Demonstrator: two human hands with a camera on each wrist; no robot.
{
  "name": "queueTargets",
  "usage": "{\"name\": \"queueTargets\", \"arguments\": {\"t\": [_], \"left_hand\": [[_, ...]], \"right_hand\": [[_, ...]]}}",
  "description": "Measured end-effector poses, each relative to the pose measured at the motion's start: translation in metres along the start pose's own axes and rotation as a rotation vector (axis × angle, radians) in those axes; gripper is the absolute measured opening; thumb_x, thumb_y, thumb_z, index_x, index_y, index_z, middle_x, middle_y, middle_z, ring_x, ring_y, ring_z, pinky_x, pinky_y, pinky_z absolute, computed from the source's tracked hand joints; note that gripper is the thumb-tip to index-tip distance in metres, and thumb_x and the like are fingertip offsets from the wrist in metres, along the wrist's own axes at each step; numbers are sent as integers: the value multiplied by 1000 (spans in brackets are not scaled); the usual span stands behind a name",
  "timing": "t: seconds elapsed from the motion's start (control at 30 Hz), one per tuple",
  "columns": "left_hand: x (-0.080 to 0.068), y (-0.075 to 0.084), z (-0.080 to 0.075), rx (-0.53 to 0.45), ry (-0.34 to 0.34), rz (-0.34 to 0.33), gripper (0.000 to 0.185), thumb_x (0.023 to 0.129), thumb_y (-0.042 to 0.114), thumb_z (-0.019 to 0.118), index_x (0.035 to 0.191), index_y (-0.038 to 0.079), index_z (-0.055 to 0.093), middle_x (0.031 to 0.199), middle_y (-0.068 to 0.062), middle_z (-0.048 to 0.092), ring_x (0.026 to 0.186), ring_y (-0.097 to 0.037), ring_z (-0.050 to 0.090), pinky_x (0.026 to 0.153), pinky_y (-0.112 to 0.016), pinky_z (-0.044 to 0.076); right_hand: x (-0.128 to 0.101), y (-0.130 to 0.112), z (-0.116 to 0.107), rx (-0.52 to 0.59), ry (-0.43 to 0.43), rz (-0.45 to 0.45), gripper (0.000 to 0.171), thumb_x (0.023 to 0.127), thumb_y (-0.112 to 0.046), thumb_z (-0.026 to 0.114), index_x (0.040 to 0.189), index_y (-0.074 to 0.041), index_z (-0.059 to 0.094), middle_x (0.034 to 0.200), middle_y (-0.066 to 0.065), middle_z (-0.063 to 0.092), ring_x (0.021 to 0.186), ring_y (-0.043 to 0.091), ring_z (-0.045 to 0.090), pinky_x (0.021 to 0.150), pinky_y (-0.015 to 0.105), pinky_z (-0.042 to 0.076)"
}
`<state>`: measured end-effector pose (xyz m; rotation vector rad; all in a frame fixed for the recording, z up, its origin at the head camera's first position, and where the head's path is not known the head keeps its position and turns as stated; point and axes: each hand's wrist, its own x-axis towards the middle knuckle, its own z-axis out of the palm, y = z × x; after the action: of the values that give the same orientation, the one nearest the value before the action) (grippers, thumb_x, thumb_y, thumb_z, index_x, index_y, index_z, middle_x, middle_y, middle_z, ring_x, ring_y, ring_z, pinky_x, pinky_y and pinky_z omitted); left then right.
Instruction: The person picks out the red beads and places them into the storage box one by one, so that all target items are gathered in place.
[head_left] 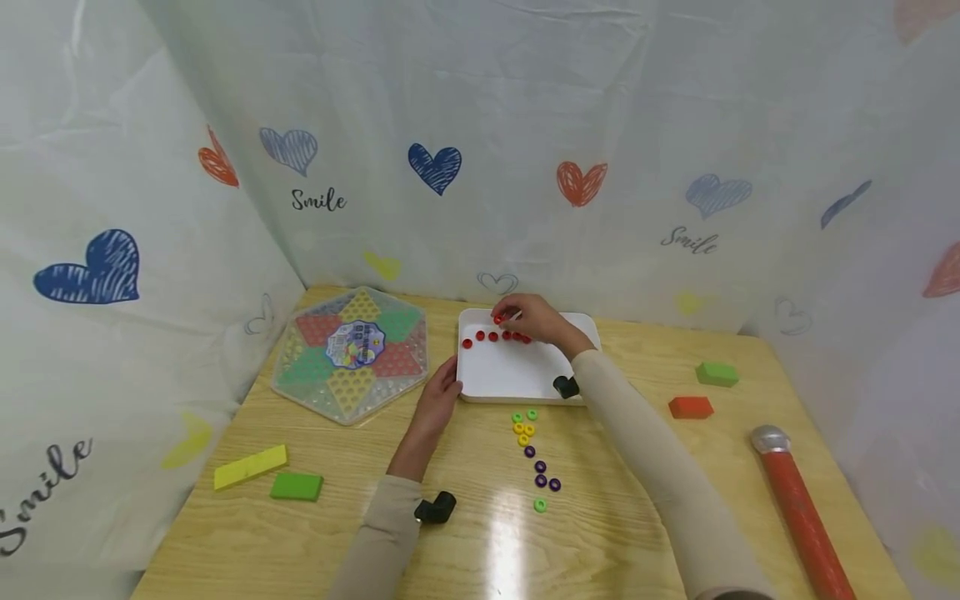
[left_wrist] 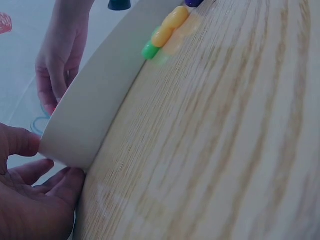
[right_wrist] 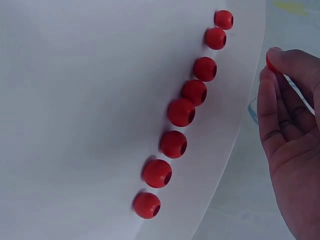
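Note:
A white tray point(head_left: 510, 371) lies near the back of the table. My left hand point(head_left: 438, 398) holds its left front corner; in the left wrist view, the thumb sits by the rim and the fingers point(left_wrist: 65, 192) are against the outer wall. Above the tray's back side, my right hand point(head_left: 536, 318) pinches a red bead point(right_wrist: 270, 61) between thumb and fingertips. Several more red beads point(right_wrist: 173, 144) with holes form a slightly curved row inside the tray. In the head view, the right hand partly covers that row.
Green, yellow and purple ring-shaped beads point(head_left: 540, 467) trail in front of the tray. A hexagonal checkers board point(head_left: 315, 392) stands left. Yellow point(head_left: 251, 467), green point(head_left: 297, 487) and red point(head_left: 691, 407) blocks lie at the sides, with a red stick point(head_left: 802, 508) at right. Curtains border the table.

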<state>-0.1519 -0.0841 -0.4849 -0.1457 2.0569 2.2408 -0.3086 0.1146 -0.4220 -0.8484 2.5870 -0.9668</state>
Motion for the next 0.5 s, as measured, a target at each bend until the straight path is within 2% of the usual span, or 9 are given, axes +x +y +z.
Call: {"name": "queueTargets", "arguments": {"t": [0.23,0.5], "left_hand": [[-1,-2,2,-11,10,-8,52,100,3,42,151,7,31,153,-17,34,140,-31,33,115,-45,29],[-1,-1,1,-16,12,15,52,99,1,41,150,5,32,152,-19,34,140,-32,33,115,-45,29]], "right_hand": [[10,6,6,-75,-36,30,24,89,-11,68,113,-11,68,106,0,65,97,16,59,90,32,52],[17,5,12,-131,-72,42,22,88,-7,68,110,-13,69,102,1,66,90,17,58,78,28,53]]}}
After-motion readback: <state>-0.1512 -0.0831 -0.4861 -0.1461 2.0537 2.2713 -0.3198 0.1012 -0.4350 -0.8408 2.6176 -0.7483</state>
